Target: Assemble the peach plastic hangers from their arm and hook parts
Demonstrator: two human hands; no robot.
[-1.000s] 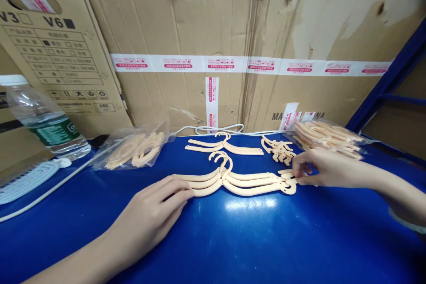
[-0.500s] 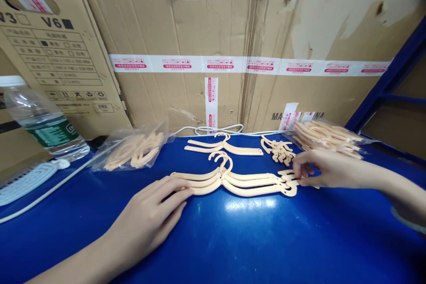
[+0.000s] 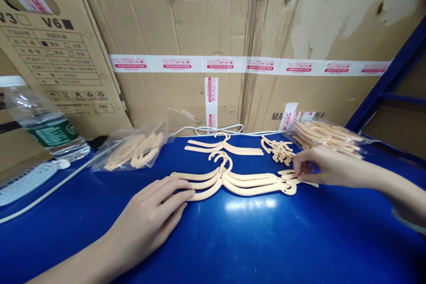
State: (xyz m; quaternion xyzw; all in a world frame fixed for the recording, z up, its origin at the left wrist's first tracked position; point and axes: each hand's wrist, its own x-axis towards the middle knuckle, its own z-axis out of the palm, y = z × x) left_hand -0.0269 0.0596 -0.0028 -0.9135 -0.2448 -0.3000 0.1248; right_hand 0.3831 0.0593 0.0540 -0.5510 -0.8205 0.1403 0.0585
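Note:
Three peach-coloured folding clothes hangers (image 3: 253, 191) lie stacked edge to edge on the blue table, hooks pointing away from me. My left hand (image 3: 156, 208) is on their left ends, its fingers over the arm of the nearest hanger and its thumb lower down. At the right ends, small flat hooked pieces (image 3: 290, 190) in the same colour touch or overlap the hanger arms. My right hand (image 3: 319, 167) pinches one of these pieces between thumb and fingertips; the fingers partly hide it. Beyond, more hangers (image 3: 244, 149) lie flat, beside a small pile of hooked pieces (image 3: 278, 146).
Clear bags of peach parts lie at the left (image 3: 133, 148) and right (image 3: 328, 135). A water bottle (image 3: 49, 128), a pale blue hairbrush (image 3: 28, 182) and a white cable (image 3: 49, 202) are at the left. Large cardboard boxes (image 3: 186, 102) stand behind the table.
The nearest hanger's left arm has shifted slightly towards me under my left fingers. My right hand has barely moved, and the small pieces by it have shifted a little.

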